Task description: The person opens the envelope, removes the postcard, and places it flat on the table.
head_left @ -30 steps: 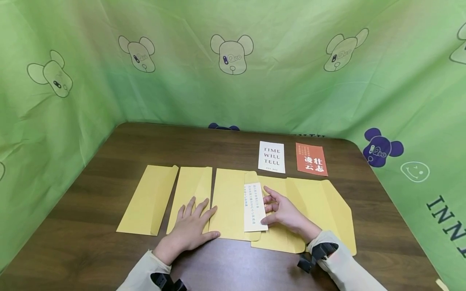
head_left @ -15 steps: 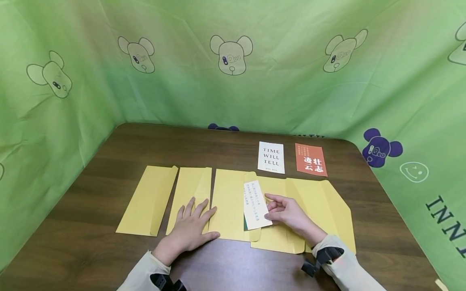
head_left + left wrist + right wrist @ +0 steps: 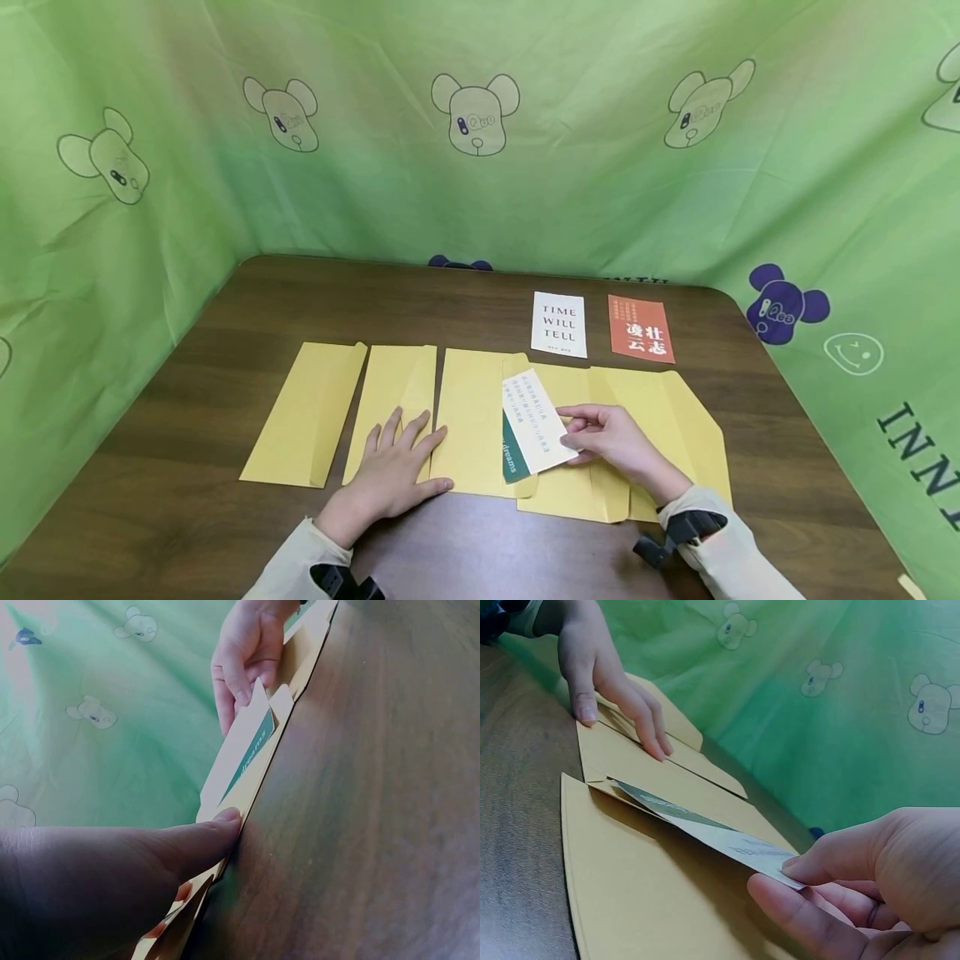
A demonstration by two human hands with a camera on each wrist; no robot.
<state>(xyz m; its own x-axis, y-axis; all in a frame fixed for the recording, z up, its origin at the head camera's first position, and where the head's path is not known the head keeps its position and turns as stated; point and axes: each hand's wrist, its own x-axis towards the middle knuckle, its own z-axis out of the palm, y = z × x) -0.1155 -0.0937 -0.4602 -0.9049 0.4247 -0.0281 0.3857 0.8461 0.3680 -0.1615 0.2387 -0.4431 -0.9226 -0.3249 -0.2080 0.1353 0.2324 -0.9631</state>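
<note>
Dark wood-grain table (image 3: 390,300), yellow envelopes (image 3: 474,425) from nine o'clock to three, white card (image 3: 558,325) at one, red card (image 3: 641,329) at two.

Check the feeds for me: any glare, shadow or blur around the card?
Head: sheen on the near part of the table, small print on the card soft; left wrist: left hand dark, the card's white face washed out, though "dreams" reads; right wrist: a shadow on the envelope below the card, whose lettering is blurred.
</note>
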